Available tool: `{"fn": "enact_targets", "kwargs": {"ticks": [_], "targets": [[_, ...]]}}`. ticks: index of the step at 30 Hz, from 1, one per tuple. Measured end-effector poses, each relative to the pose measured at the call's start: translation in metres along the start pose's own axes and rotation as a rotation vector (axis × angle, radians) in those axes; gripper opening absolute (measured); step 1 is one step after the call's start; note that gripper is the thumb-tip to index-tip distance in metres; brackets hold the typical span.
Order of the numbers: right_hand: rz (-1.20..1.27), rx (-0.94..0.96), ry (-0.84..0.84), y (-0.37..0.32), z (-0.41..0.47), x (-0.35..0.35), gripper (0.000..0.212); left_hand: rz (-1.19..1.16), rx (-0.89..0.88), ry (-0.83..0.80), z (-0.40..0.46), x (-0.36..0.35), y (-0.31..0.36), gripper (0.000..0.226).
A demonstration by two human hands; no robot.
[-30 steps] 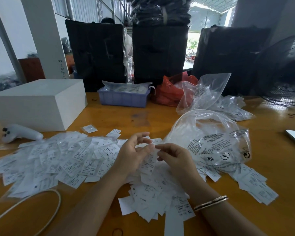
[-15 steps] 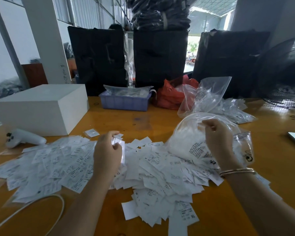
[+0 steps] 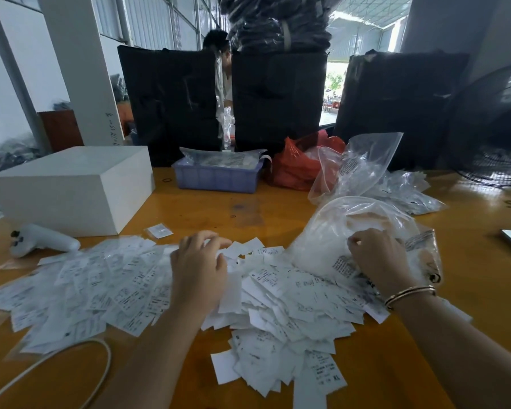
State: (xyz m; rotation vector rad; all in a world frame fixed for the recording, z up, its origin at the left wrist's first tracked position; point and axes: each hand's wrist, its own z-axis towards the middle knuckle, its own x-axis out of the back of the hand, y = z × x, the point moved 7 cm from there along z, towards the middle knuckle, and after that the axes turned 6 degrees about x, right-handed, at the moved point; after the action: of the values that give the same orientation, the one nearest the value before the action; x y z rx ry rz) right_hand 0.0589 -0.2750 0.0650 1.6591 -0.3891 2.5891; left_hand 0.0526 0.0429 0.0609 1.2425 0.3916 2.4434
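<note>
Fingers point(image 3: 213, 238) of the left hand point(image 3: 199, 273) curl over the tags point(image 3: 278, 305) in the head view; I cannot tell if they pinch one. The right hand point(image 3: 378, 258) grips the bag point(image 3: 322, 231) beside the pile. Tags lie spread over the table point(image 3: 219, 208). I think most of the work is left.

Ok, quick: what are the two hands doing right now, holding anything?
Left hand: fingers curled, apparently pinching a paper label.
Right hand: fingers curled, gripping the clear plastic bag.
</note>
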Motion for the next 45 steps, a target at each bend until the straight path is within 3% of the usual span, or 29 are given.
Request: {"fn": "enact_targets", "kwargs": {"ticks": [4,7,9,13,16,19,21,29,32,34,37,40,41,45], "targets": [[0.341,-0.044,0.272,-0.002,-0.012,0.022,0.021,-0.270,-0.118,-0.047,-0.008,-0.005,0.023,0.021],[0.634,0.102,0.467,-0.026,-0.027,0.046,0.013,-0.492,-0.094,-0.189,-0.013,-0.009,0.032,0.024],[0.866,0.119,0.337,-0.049,-0.038,0.041,0.011,-0.645,-0.036,-0.352,-0.017,-0.016,0.035,0.011],[1.348,-0.018,-0.078,-0.095,-0.067,0.003,0.006,-0.820,0.006,-0.499,-0.021,-0.021,0.041,0.043],[1.504,-0.082,-0.141,-0.109,-0.077,-0.008,0.003,-0.909,0.054,-0.511,-0.021,-0.020,0.040,0.040],[1.568,-0.153,-0.129,-0.110,-0.082,-0.016,0.005,-0.948,0.149,-0.498,-0.019,-0.023,0.034,0.014],[1.567,-0.157,-0.132,-0.111,-0.085,-0.019,0.007,-0.920,0.162,-0.532,-0.020,-0.026,0.034,0.002],[1.566,-0.156,-0.062,-0.110,-0.088,-0.019,0.010,-0.903,0.125,-0.639,-0.026,-0.033,0.038,0.023],[1.517,-0.127,-0.075,-0.112,-0.086,-0.019,0.009,-0.890,0.124,-0.569,-0.024,-0.032,0.038,0.008],[1.454,-0.081,-0.049,-0.112,-0.084,-0.017,0.006,-0.890,0.183,-0.447,-0.019,-0.029,0.030,0.011],[1.074,0.060,-0.030,-0.113,-0.082,-0.015,0.007,-0.939,0.359,-0.285,-0.014,-0.023,0.012,0.012],[0.378,0.200,-0.168,-0.117,-0.081,-0.033,0.041,-0.910,0.386,-0.184,-0.011,-0.017,0.004,0.017],[0.252,0.221,-0.188,-0.118,-0.082,-0.037,0.048,-0.904,0.379,-0.169,-0.011,-0.015,0.005,0.017],[0.282,0.201,-0.215,-0.118,-0.081,-0.039,0.045,-0.908,0.365,-0.140,-0.011,-0.011,0.006,0.011]]}}
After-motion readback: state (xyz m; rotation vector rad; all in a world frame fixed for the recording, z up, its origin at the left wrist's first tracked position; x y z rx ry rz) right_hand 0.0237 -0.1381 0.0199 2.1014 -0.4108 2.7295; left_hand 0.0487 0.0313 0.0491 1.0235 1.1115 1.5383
